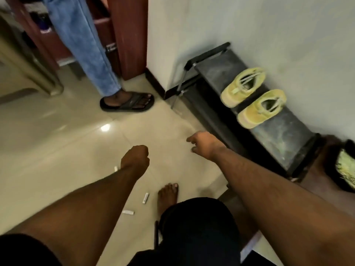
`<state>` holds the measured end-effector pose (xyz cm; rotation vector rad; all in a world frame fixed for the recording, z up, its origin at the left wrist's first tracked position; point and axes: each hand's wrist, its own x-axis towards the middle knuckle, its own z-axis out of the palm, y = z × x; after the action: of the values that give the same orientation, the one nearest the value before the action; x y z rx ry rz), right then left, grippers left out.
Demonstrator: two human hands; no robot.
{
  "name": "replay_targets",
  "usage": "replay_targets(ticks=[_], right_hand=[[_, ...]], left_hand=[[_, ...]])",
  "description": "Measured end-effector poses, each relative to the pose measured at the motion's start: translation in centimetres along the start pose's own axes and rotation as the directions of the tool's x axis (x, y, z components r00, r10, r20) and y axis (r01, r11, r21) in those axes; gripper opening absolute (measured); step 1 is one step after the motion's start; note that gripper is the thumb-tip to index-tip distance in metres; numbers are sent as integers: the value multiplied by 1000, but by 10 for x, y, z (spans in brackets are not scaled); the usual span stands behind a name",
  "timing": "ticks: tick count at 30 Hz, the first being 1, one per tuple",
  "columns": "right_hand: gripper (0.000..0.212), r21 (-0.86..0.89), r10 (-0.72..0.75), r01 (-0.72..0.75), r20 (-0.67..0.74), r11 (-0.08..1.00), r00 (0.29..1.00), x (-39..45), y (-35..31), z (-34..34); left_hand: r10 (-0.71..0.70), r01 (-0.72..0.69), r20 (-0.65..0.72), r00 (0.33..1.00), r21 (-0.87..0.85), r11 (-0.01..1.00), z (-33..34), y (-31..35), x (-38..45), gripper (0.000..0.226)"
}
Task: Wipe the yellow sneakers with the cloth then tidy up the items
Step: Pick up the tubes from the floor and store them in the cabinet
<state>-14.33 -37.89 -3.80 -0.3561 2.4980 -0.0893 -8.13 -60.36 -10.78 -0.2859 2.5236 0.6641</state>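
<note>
Head view, all places given from the black shoe rack (272,120) against the wall. On its top shelf: the pair of yellow sneakers (253,96), side by side, toes toward the room, one just behind the other. No cloth in sight anywhere. Just in front of the rack's near edge, over the floor tiles: the right hand (203,144), fingers loosely extended, holding nothing, apart from the sneakers. Further from the rack, out over open floor: the left hand (136,156), clenched into a fist, apparently empty, though the inside of the fist is hidden. Well beyond the rack's far end, by the wooden door frame: a second person's leg in blue jeans (82,47) and a black sandal (126,101). Scattered on the tiles, well away from the rack: small white scraps (146,197).

Step in hand, by judgement: reaching for the sneakers. Best done by lifting one shoe at the heel collar, gripping firmly, keeping the other from being knocked off the shelf. Worth finding the cloth first.
</note>
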Motion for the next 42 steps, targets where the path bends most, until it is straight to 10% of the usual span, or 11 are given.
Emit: replay_targets(ticks=[7, 15, 21, 32, 42], right_hand=[[46, 26, -236, 237, 255, 971, 938, 84, -6, 120], [41, -50, -585, 658, 410, 751, 700, 110, -33, 246], [36, -136, -667, 773, 427, 620, 610, 121, -51, 307], [34, -284, -614, 694, 327, 661, 719, 120, -63, 320], [16, -2, 7, -7, -5, 1000, 1000, 72, 32, 189]], left_hand=[[-366, 385, 164, 916, -102, 917, 98, -93, 19, 17], [-706, 761, 287, 648, -226, 607, 200, -148, -19, 33], [-817, 813, 247, 521, -434, 388, 246, -143, -8, 42], [-705, 720, 229, 671, -430, 546, 240, -130, 27, 15], [-348, 365, 142, 927, -561, 743, 191, 4, 61, 23]])
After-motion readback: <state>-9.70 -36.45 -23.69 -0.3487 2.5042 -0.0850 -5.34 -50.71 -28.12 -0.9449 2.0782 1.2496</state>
